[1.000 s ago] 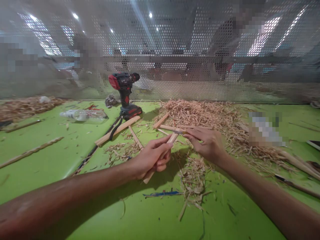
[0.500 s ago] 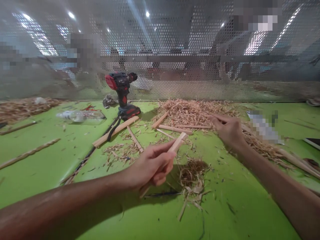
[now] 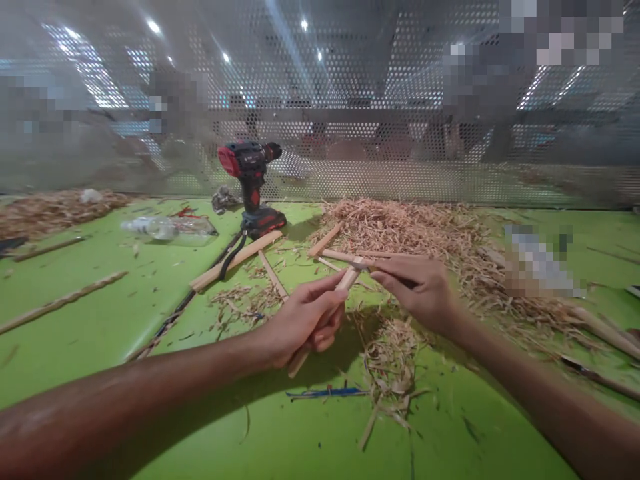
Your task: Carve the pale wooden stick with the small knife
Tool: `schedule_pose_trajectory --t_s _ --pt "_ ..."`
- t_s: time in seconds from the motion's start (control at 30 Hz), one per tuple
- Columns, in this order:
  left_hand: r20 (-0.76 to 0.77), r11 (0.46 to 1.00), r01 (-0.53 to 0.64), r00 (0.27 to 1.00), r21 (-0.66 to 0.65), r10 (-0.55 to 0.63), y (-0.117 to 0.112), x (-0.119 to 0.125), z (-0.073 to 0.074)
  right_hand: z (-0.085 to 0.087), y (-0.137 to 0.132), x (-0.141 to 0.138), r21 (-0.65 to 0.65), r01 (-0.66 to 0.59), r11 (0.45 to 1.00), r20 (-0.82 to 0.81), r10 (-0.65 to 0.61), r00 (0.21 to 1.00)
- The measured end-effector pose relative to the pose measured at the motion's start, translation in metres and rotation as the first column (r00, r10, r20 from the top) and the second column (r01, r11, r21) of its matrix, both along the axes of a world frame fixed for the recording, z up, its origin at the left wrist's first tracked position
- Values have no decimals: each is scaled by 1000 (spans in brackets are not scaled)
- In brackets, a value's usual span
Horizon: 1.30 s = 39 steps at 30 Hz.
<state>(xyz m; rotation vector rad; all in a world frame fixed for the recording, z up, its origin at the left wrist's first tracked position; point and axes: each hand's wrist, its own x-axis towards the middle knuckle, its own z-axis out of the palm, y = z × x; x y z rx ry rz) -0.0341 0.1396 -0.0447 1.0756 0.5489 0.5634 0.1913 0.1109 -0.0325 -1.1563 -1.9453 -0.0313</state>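
My left hand (image 3: 306, 319) is closed round a short pale wooden stick (image 3: 345, 280), which points up and to the right over the green table (image 3: 90, 333). My right hand (image 3: 417, 288) is closed in a pinch at the stick's upper tip, holding a small blade-like tool that is hard to make out. A heap of wood shavings (image 3: 387, 350) lies on the table right below both hands.
A red and black cordless drill (image 3: 251, 187) stands at the back with a cable running forward. Loose wooden sticks (image 3: 235, 259) and a clear plastic bottle (image 3: 167, 230) lie to the left. A big shavings pile (image 3: 425, 230) spreads right. A perforated metal screen (image 3: 350, 100) closes the far side.
My right hand swung out to the right over the big shavings pile, then came back to the stick's tip. The left hand kept its hold on the stick.
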Motion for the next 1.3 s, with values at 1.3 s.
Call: schedule_pose_trajectory --t_s 1.3 --pt "-46 986 3 999 -165 -10 11 2 -4 -20 14 6 -15 91 996 147 -87 985"
